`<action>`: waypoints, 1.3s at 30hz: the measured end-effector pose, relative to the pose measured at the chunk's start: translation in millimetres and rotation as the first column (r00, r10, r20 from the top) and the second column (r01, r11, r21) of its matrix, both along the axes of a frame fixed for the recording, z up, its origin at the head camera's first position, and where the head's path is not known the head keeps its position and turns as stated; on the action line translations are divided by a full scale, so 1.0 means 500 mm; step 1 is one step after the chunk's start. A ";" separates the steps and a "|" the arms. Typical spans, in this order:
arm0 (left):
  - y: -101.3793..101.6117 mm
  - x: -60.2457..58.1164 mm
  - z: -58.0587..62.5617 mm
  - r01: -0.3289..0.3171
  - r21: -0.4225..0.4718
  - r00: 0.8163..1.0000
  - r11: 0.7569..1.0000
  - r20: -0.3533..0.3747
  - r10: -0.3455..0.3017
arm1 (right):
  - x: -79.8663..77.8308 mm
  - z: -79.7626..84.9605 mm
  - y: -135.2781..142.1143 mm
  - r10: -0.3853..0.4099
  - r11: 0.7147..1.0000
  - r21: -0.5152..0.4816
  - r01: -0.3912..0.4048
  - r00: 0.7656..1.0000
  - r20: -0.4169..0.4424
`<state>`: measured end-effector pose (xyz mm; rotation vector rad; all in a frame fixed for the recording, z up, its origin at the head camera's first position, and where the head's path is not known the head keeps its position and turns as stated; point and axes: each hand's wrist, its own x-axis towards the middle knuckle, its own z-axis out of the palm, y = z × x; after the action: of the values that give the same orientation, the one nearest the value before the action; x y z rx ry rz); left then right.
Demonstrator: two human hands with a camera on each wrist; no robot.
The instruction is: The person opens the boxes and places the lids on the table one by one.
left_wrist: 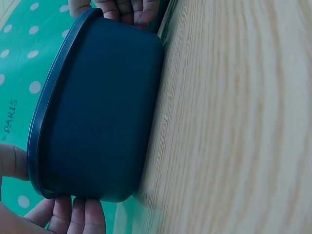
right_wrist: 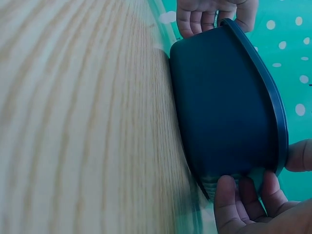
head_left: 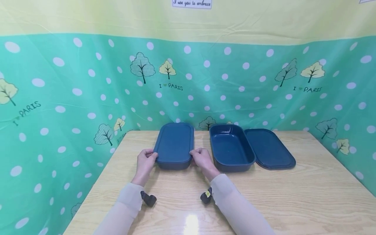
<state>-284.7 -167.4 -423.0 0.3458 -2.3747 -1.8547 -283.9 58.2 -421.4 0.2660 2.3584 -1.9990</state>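
A dark blue lidded food container [head_left: 175, 143] stands on the table with its flat lid on top. My left hand [head_left: 146, 164] grips its near left side, thumb at the lid's edge and fingers against the wall. On the opposite side my right hand [head_left: 203, 160] holds it likewise, with the thumb [right_wrist: 300, 156] on the rim and the fingers [right_wrist: 248, 197] along the side. Both wrist views show the container's near wall [left_wrist: 100, 107] close up, its base at the tabletop. Right of it stands an uncovered blue container [head_left: 230, 147], with nothing in it.
A loose blue lid [head_left: 271, 148] lies flat at the right, against the uncovered container. The light wooden table [head_left: 311, 195] ends at the back by a green dotted curtain [head_left: 205, 88], which also hangs along the left and right.
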 end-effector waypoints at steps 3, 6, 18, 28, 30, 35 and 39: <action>0.002 -0.001 -0.002 0.003 -0.003 1.000 1.000 -0.003 -0.003 | 0.003 0.000 0.000 -0.001 1.000 0.016 0.001 1.000 -0.007; 0.004 -0.001 -0.002 0.004 0.000 1.000 1.000 -0.003 -0.004 | 0.006 0.001 0.001 -0.005 1.000 0.027 0.005 1.000 0.002; 0.011 0.000 -0.002 0.013 -0.002 1.000 1.000 0.001 -0.013 | 0.006 -0.001 0.009 -0.021 0.998 0.058 0.020 1.000 0.010; 0.019 0.005 -0.002 0.026 0.002 1.000 1.000 -0.010 -0.026 | 0.008 -0.001 0.014 -0.025 0.996 0.091 0.025 1.000 -0.003; 0.019 0.005 -0.001 0.026 0.003 1.000 1.000 -0.012 -0.026 | 0.009 -0.002 0.014 -0.029 0.995 0.099 0.030 1.000 -0.013; 0.020 0.005 -0.001 0.023 0.003 1.000 1.000 -0.016 -0.023 | 0.012 -0.003 0.014 -0.041 0.993 0.110 0.046 0.998 -0.044; 0.019 0.004 -0.003 0.025 0.000 1.000 1.000 -0.018 -0.025 | 0.013 -0.004 0.013 -0.041 0.993 0.111 0.047 0.998 -0.054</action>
<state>-282.6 -157.8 -424.5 0.2989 -2.3775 -1.8611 -277.3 64.9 -423.6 0.2757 2.5233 -1.9166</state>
